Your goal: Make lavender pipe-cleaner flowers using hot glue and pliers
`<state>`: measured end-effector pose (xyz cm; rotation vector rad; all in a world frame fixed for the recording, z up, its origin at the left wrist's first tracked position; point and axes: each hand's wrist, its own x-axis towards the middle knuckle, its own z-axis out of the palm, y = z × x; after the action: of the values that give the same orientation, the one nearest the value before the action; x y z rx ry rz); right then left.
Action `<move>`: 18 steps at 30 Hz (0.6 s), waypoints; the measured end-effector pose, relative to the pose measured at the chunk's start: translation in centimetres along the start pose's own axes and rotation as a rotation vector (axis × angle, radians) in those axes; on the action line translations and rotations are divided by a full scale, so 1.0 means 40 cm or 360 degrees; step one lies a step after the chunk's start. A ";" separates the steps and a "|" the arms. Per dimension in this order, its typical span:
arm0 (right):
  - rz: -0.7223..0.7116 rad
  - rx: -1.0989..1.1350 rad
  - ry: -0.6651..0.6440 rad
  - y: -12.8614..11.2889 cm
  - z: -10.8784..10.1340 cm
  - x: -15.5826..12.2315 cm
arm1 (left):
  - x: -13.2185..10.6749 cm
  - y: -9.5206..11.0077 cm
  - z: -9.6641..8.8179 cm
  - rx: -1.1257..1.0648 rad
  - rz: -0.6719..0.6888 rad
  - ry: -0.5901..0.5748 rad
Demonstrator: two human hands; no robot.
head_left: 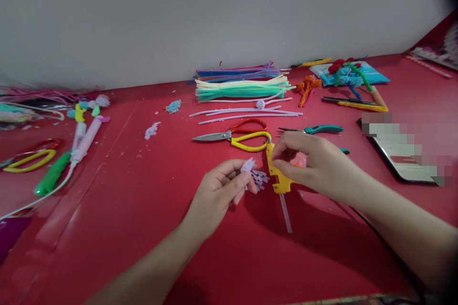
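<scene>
My left hand (218,190) pinches a small lilac fuzzy piece (255,173) just above the red table (143,228). My right hand (315,164) is closed round a yellow glue gun (277,174); its nozzle end points toward the lilac piece, and a clear glue stick (285,213) sticks out of its back toward me. The two hands are close together, a little right of the table's middle.
Red-and-yellow scissors (239,137) and teal-handled pliers (315,129) lie just beyond my hands. Bundles of pipe cleaners (239,86) line the wall. A phone (404,152) lies at right, finished flowers (345,74) at back right, and pens, another pair of scissors and scraps at left.
</scene>
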<state>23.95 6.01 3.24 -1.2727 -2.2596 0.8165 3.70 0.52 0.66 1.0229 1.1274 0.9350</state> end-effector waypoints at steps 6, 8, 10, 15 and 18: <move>-0.0098 -0.1128 -0.0322 0.065 -0.014 -0.035 | 0.003 0.011 -0.008 0.0021 0.0043 0.0042; -0.0097 -0.1274 -0.0415 0.049 0.001 -0.041 | 0.005 0.011 -0.010 0.0078 0.0040 0.0037; -0.0077 -0.1337 -0.0508 0.021 0.017 -0.040 | 0.006 0.009 -0.011 0.0100 0.0051 0.0057; -0.0099 -0.1265 -0.0650 0.014 0.029 -0.037 | 0.006 0.002 -0.016 0.0047 0.0031 0.0090; -0.0144 -0.1084 -0.0379 0.049 0.012 -0.038 | 0.006 0.000 -0.018 0.0045 0.0010 0.0087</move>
<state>25.61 5.35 1.45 -1.3761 -2.9042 0.1539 3.06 0.87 0.52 1.0299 1.1866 0.9594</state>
